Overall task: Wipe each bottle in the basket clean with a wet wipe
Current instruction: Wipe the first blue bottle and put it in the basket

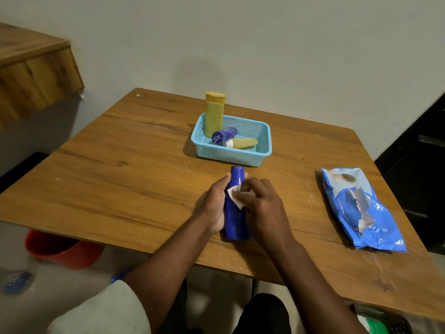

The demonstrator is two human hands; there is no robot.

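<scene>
A tall dark blue bottle (235, 218) lies on the wooden table (120, 169), cap pointing away from me. My left hand (216, 203) grips its left side. My right hand (261, 203) presses a white wet wipe (234, 195) against the bottle's upper body. Behind them sits a light blue basket (231, 155) holding an upright yellow bottle (213, 114), a small blue bottle (224, 135) lying on its side, and a yellow tube with a white cap (242, 142) lying flat.
A blue pack of wet wipes (361, 208) lies on the table's right side. A red bucket (62, 249) stands on the floor under the left edge. A wooden shelf (33, 68) juts from the wall at upper left.
</scene>
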